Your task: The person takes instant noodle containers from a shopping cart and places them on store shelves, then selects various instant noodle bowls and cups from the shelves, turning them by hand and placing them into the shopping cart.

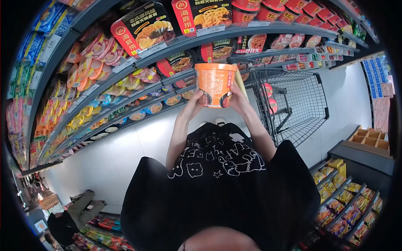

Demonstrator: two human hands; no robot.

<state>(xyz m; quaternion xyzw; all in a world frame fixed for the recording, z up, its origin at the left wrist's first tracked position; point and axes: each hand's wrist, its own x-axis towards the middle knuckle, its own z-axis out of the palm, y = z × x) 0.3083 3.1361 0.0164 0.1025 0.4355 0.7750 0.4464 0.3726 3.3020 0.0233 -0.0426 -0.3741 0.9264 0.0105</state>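
Observation:
An orange instant food tub (215,83) with a lid and a panel of small print is held upright in front of my chest. My left hand (194,103) wraps its left lower side, and my right hand (238,101) grips the right side. Both hands are closed on the tub, with some fingers hidden behind it. Just beyond my right hand shows a pale yellow bar (241,85), partly covered by the tub. Behind the tub are shelves with black and red boxed meals (144,27).
A wire shopping cart (299,100) stands at my right, with two red round packs (270,96) at its near end. Packed snack shelves (104,67) curve along the front and left. Behind me are a snack rack (347,201) and another person (69,217).

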